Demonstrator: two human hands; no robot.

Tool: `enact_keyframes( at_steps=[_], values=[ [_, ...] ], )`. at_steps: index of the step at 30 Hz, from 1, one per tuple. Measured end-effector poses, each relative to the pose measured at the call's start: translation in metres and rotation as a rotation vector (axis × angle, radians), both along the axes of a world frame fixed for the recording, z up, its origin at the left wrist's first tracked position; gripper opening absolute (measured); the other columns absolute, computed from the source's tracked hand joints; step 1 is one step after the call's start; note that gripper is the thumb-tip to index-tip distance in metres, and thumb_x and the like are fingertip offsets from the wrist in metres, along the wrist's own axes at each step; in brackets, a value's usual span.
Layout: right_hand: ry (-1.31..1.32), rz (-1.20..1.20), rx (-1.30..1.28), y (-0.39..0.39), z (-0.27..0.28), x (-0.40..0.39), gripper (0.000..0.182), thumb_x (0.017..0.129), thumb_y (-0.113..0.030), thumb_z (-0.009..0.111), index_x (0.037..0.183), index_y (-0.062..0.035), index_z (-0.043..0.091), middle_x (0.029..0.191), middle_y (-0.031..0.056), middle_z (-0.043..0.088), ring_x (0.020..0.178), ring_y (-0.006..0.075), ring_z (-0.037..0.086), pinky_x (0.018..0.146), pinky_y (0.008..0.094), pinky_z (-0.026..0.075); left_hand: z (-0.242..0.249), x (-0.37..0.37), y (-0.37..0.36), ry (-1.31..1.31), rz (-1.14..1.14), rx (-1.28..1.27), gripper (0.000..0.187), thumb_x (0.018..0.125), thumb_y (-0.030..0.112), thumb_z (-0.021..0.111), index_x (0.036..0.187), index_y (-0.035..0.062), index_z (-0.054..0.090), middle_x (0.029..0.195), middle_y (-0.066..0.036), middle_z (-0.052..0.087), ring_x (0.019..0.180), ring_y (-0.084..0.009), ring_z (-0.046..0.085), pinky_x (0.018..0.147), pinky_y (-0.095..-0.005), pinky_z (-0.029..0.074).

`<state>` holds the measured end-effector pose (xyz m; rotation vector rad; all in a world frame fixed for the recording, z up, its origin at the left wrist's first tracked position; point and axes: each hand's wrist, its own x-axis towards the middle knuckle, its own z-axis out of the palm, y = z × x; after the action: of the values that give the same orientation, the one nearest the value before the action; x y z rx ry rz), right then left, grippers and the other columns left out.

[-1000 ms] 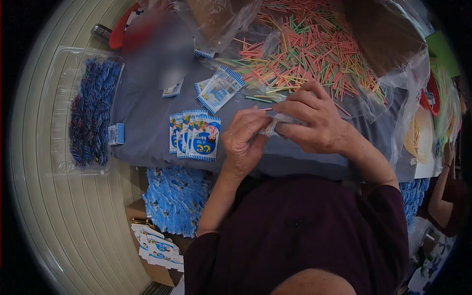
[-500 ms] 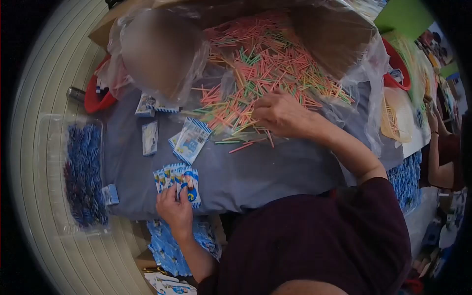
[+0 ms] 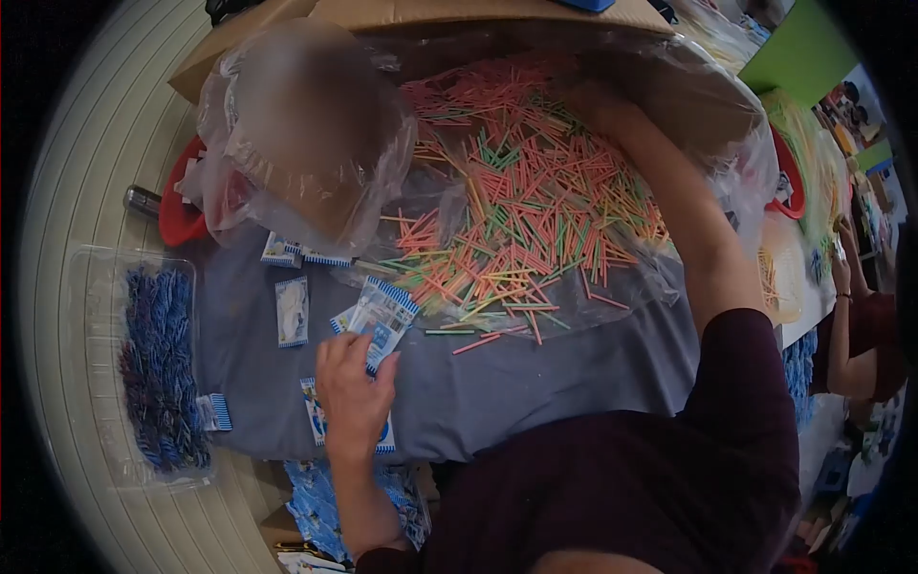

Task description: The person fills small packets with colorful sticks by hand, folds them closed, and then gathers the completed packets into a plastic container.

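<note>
Touching a packet (image 3: 386, 316) with half-parted left hand (image 3: 354, 385) of unclear hold, reaching over sticks (image 3: 540, 206) with right hand (image 3: 595, 103) of indiscernible grip.

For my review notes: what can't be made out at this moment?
All in the head view:
Right hand: dim beyond the coloured sticks; its grip is unclear.
Lower packets: mostly covered by the left hand, so their number is hidden.
Upper packet: partly behind that hand; whether it is held is unclear.
Plastic sheet: a blurred patch hides part.
Co-worker's hand: too small to tell its contents.
</note>
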<state>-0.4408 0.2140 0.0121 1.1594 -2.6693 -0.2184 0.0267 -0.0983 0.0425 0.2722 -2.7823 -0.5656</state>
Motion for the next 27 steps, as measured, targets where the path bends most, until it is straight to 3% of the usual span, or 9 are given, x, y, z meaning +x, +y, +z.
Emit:
enact_keyframes(
  at_steps=[3,7,9,10,12,16,18,21,27],
  values=[
    [-0.181,-0.310,-0.191,-0.030,0.025,0.015,0.034,0.093,-0.023,0.054,0.121,-0.0074,0.061,0.129,0.0179,0.058,0.117,0.0304,0.056,0.102,0.0416,0.043,-0.008,-0.026,0.001,-0.096,-0.113,-0.049,0.032,0.072,0.009,0.076,0.100,-0.0024,0.066,0.103,-0.014,0.060,0.095,-0.0342,0.057,0.081,-0.0425,0.048],
    [0.037,-0.275,-0.246,0.012,-0.045,-0.055,0.036,0.091,-0.026,0.056,0.122,-0.0091,0.061,0.127,0.0162,0.059,0.117,0.0303,0.055,0.102,0.0405,0.043,-0.016,-0.028,0.006,-0.137,-0.169,-0.066,0.023,0.074,0.005,0.071,0.095,-0.0036,0.065,0.098,-0.014,0.058,0.095,-0.0342,0.057,0.080,-0.0437,0.049],
    [-0.406,-0.034,-1.082,0.015,-0.110,-0.119,0.040,0.099,-0.033,0.048,0.127,-0.0066,0.060,0.138,0.0154,0.052,0.123,0.0320,0.051,0.101,0.0423,0.043,-0.021,-0.025,0.007,-0.122,-0.157,-0.081,0.023,0.073,0.003,0.069,0.095,-0.0029,0.066,0.099,-0.015,0.059,0.094,-0.0348,0.057,0.080,-0.0434,0.049],
    [-0.414,-0.030,-1.081,0.018,-0.069,-0.088,0.040,0.099,-0.033,0.048,0.127,-0.0066,0.060,0.138,0.0154,0.052,0.123,0.0320,0.051,0.101,0.0423,0.043,-0.024,-0.023,0.007,-0.105,-0.150,-0.100,0.023,0.073,0.001,0.067,0.096,-0.0023,0.067,0.099,-0.016,0.061,0.094,-0.0355,0.058,0.080,-0.0431,0.049],
    [0.077,-0.246,0.226,-0.030,0.028,0.039,0.036,0.094,-0.031,0.054,0.122,-0.0103,0.065,0.136,0.0146,0.054,0.126,0.0315,0.049,0.098,0.0405,0.044,-0.028,-0.020,0.005,-0.064,-0.154,-0.093,0.022,0.072,0.000,0.067,0.094,-0.0018,0.067,0.096,-0.016,0.061,0.092,-0.0356,0.058,0.079,-0.0435,0.049],
    [0.380,-0.169,0.179,-0.029,0.029,0.051,0.025,0.085,-0.018,0.055,0.101,-0.0106,0.072,0.110,0.0180,0.068,0.113,0.0269,0.061,0.091,0.0401,0.051,-0.038,-0.017,0.000,0.053,-0.165,-0.081,0.017,0.074,0.000,0.066,0.091,-0.0008,0.067,0.089,-0.015,0.060,0.087,-0.0346,0.058,0.075,-0.0429,0.050],
    [-0.064,-0.358,0.191,-0.036,0.039,0.060,0.027,0.086,-0.022,0.059,0.108,-0.0132,0.072,0.115,0.0141,0.067,0.116,0.0297,0.059,0.092,0.0439,0.049,-0.040,-0.018,0.000,0.073,-0.149,-0.030,0.014,0.074,0.001,0.066,0.088,-0.0002,0.066,0.088,-0.014,0.060,0.085,-0.0347,0.058,0.075,-0.0433,0.050],
    [-0.054,-0.345,0.145,-0.043,0.046,0.092,0.024,0.088,-0.020,0.055,0.100,-0.0111,0.073,0.103,0.0145,0.070,0.102,0.0312,0.066,0.087,0.0468,0.052,-0.037,-0.021,0.003,0.100,-0.112,0.010,0.007,0.076,0.002,0.065,0.083,0.0006,0.065,0.087,-0.014,0.061,0.085,-0.0348,0.058,0.075,-0.0444,0.049],
    [-0.074,-0.376,0.024,-0.030,0.023,0.072,0.026,0.092,-0.020,0.051,0.099,-0.0062,0.072,0.104,0.0199,0.069,0.098,0.0353,0.067,0.084,0.0475,0.054,-0.043,-0.023,0.004,0.090,-0.080,-0.050,0.006,0.079,0.006,0.064,0.082,0.0012,0.067,0.088,-0.014,0.062,0.086,-0.0349,0.059,0.076,-0.0456,0.050]
  ],
)
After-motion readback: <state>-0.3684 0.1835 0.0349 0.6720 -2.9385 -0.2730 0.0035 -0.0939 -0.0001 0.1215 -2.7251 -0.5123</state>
